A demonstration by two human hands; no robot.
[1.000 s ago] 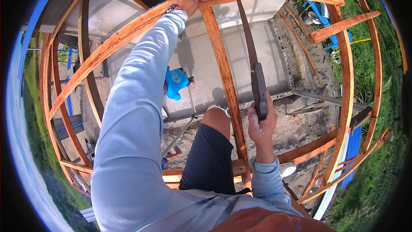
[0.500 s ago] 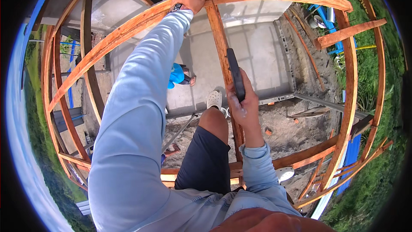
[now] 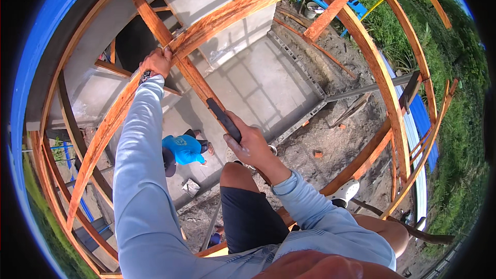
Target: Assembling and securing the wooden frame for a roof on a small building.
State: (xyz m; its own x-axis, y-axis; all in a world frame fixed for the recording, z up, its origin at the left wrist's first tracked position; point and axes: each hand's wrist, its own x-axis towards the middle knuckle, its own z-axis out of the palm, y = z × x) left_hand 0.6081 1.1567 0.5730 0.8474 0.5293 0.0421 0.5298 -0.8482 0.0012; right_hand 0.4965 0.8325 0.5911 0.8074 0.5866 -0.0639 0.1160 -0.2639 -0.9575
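Observation:
My left hand (image 3: 156, 63) is closed over a long wooden beam (image 3: 243, 13), close to where it crosses a second beam (image 3: 194, 76). The long beam looks bowed through the lens. In my right hand (image 3: 253, 147) is a dark, narrow, bar-shaped tool (image 3: 223, 117); its kind is not clear. The tool lies along the second beam, its far end pointing up toward the crossing. Whether it touches the wood, I cannot tell. Pale smudges mark my right thumb and fingers.
I am up among roof timbers, with a beam (image 3: 356, 170) near my white clog (image 3: 345, 192). Far below, a person in a blue shirt (image 3: 183, 149) is on the concrete floor (image 3: 279, 80). Rubble ground (image 3: 330, 129), grass and blue roofing sheets (image 3: 424, 124) lie to the right.
The view has swung, so the beams and both hands appear further left and lower. The tool now lies closer along the second beam. More of the person below shows. Both hands keep their holds.

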